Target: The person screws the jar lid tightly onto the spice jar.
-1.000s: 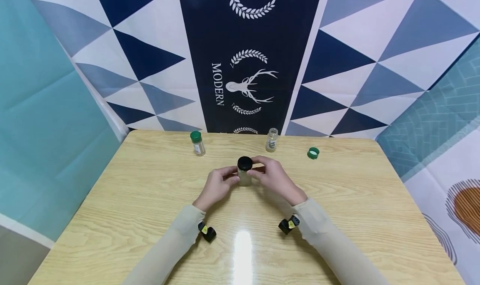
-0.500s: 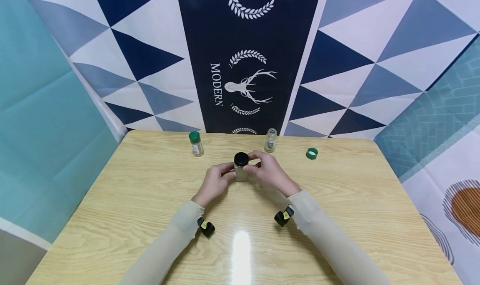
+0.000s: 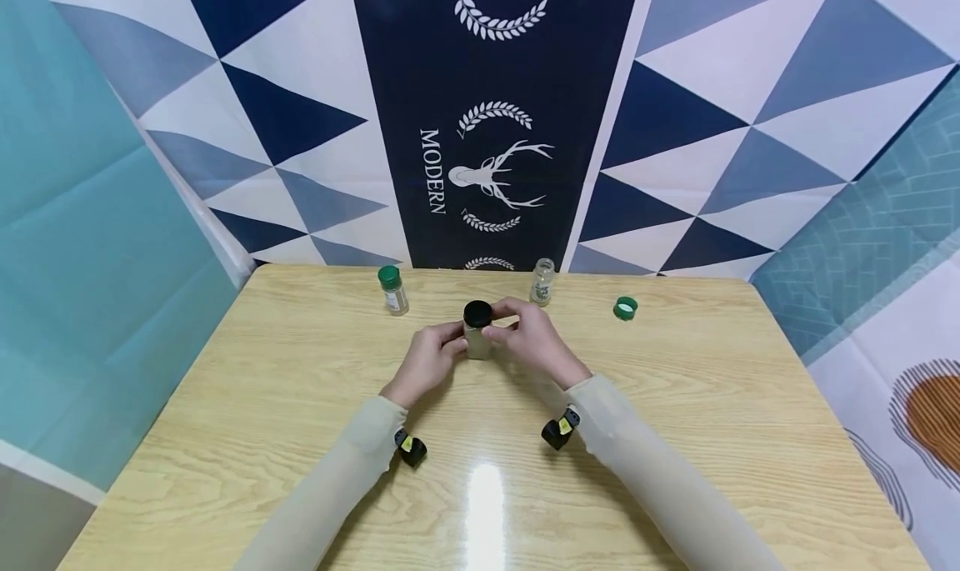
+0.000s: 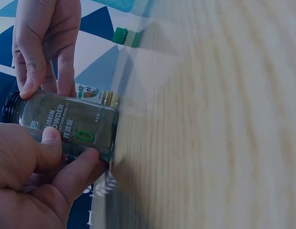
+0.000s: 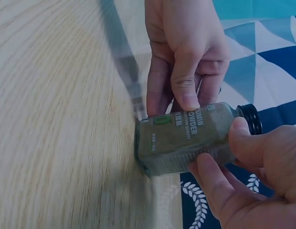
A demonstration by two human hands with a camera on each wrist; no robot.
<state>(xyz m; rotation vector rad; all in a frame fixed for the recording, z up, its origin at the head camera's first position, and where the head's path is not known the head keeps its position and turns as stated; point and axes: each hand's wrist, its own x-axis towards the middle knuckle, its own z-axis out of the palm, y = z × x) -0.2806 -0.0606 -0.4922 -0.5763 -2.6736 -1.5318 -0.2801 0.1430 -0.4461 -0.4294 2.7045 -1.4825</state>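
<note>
A squarish glass jar of cumin powder (image 3: pixel 478 345) stands upright on the wooden table between both hands, its black lid (image 3: pixel 477 313) on. My left hand (image 3: pixel 427 359) grips the jar's body from the left; in the left wrist view its thumb (image 4: pixel 51 143) lies on the label side. From the right, my right hand (image 3: pixel 534 339) holds the jar higher up. Its thumb (image 5: pixel 241 131) sits at the shoulder just under the lid in the right wrist view, where printed English and Chinese lettering shows on the jar (image 5: pixel 174 138).
A small spice bottle with a green cap (image 3: pixel 393 291) stands at the back left. Behind the right hand is an uncapped clear glass bottle (image 3: pixel 542 282). A loose green cap (image 3: pixel 625 308) lies farther right. Patterned cloth (image 3: pixel 487 221) hangs along the table's back edge.
Both hands have shifted the cumin powder jar a little to the left and farther back on the table. Their hold on it looks much the same; the other bottles have stayed put.
</note>
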